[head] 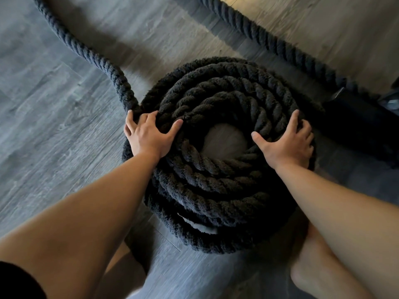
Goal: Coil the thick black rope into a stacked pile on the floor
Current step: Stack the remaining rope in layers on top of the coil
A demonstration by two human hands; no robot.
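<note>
We see the thick black twisted rope [216, 190] coiled in a stacked pile on the grey plank floor [54, 126]. Our left hand [149, 137] presses its left side, fingers spread; our right hand [287, 144] seems to curl its fingers over the right rim.

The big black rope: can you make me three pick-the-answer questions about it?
1. Where is the rope pile? A on a table; B on the floor; C in a box.
2. How many hands touch it? A none; B one; C two.
3. Is all the rope coiled? A yes; B no, a loose length trails away; C none is.

Answers: B, grey floor planks show all around it; C, the left hand and right hand both touch its top; B, uncoiled rope lies beyond the pile.
</note>
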